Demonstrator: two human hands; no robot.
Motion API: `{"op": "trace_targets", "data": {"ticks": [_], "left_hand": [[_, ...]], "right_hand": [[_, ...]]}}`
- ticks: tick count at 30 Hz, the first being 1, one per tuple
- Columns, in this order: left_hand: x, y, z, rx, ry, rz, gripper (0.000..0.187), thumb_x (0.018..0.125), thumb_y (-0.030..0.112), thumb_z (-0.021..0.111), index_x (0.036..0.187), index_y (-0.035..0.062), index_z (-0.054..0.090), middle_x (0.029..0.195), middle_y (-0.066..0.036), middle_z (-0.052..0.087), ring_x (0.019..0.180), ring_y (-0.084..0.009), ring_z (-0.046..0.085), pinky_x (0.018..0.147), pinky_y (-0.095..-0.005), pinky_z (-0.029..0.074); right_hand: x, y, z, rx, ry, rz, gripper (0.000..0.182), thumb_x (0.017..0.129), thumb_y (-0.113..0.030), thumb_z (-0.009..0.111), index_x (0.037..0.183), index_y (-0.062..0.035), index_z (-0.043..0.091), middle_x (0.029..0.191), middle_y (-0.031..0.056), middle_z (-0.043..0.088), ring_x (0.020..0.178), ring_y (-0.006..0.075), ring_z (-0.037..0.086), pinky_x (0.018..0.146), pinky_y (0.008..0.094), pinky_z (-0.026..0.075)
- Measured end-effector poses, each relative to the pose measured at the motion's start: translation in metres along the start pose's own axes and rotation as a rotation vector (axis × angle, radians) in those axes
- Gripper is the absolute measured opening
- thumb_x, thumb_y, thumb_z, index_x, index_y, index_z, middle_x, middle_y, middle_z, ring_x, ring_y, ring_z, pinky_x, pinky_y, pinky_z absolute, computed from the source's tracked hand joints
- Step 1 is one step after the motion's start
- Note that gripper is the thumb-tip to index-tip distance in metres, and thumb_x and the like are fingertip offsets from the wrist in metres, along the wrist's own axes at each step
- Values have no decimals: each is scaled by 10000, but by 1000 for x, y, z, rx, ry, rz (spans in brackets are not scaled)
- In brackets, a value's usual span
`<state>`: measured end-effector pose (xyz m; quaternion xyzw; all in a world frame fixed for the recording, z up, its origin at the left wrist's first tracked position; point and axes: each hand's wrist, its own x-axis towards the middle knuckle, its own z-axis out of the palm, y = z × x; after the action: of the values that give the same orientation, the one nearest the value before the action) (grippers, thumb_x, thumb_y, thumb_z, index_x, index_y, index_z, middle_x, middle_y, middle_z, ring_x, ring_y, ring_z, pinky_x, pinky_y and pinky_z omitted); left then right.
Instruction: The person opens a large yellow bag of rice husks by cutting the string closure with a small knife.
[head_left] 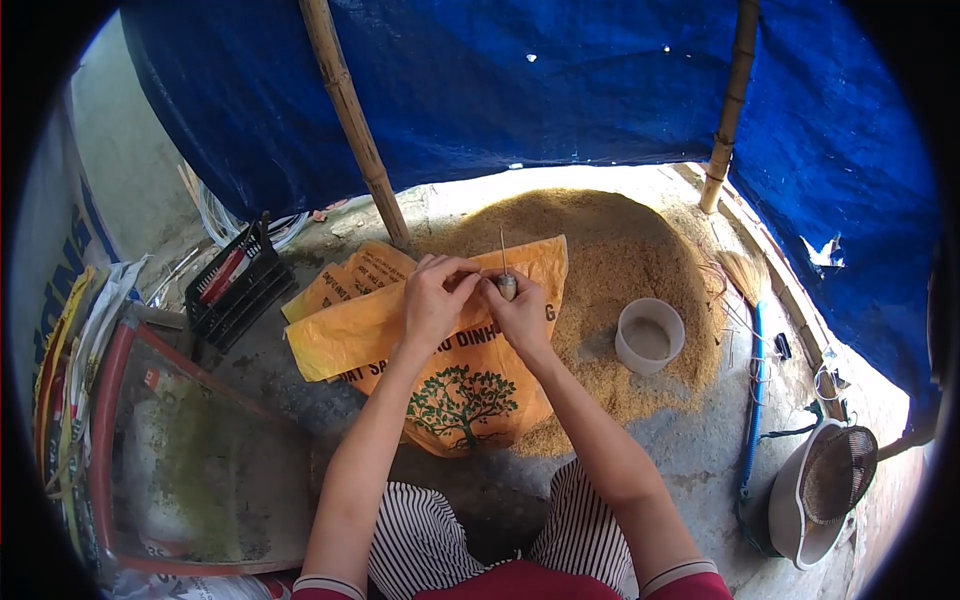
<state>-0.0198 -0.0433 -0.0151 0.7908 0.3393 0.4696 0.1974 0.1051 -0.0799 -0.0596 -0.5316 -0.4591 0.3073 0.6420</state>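
An orange woven sack (480, 365) with dark lettering and a printed green tree stands filled out in front of my knees. At its folded top edge, my left hand (436, 298) is closed, thumb and fingers pinched together; whatever is between the fingertips is too small to make out. My right hand (521, 312) is closed around the handle of an awl (507, 286), whose thin metal spike points upward. Both hands are close together over the sack's mouth, fingertips nearly touching.
Behind the sack lies a heap of grain-like husks (620, 240) with a white tub (650, 337) on it. A black crate (238, 285) and a red-rimmed container (200, 450) are on the left. A blue-handled broom (752, 390) and white bucket (800, 500) lie right.
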Motion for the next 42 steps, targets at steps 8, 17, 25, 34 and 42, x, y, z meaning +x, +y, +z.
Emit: {"op": "trace_targets", "data": {"ticks": [8, 17, 25, 34, 42], "left_hand": [[-1, -16, 6, -122, 27, -108, 81, 773, 54, 676, 835, 1, 670, 695, -1, 593, 608, -56, 497, 550, -219, 408], [-2, -11, 10, -84, 68, -171, 103, 766, 91, 704, 781, 1, 656, 635, 1, 579, 578, -65, 504, 537, -224, 411], [-2, -16, 8, -139, -7, -182, 149, 741, 116, 737, 811, 0, 674, 684, -13, 578, 599, -74, 518, 548, -229, 413], [-3, -17, 5, -83, -3, -143, 125, 733, 100, 730, 825, 23, 694, 690, -32, 590, 625, -110, 546, 575, -246, 439], [-3, -9, 9, 141, 58, 84, 83, 743, 88, 643, 766, 9, 653, 738, -104, 609, 770, -271, 535, 708, -375, 439]], "right_hand": [[-2, -9, -4, 28, -112, 111, 141, 834, -127, 623, 888, 3, 619, 661, 26, 575, 559, 73, 503, 512, 243, 418], [-2, -9, -10, 199, -173, 130, 135, 864, -117, 575, 925, -5, 618, 678, 25, 585, 443, 55, 462, 385, 222, 362], [-1, -5, -10, 210, -143, 109, 138, 864, -115, 595, 920, 9, 623, 633, 5, 553, 439, 54, 466, 376, 215, 359], [0, -1, -8, 93, -100, 24, 146, 850, -113, 616, 919, 14, 643, 608, -11, 535, 465, 55, 474, 420, 219, 379], [-4, -15, -6, 243, -130, 127, 171, 843, -124, 637, 928, 24, 643, 572, -11, 523, 420, 53, 462, 369, 214, 346]]}}
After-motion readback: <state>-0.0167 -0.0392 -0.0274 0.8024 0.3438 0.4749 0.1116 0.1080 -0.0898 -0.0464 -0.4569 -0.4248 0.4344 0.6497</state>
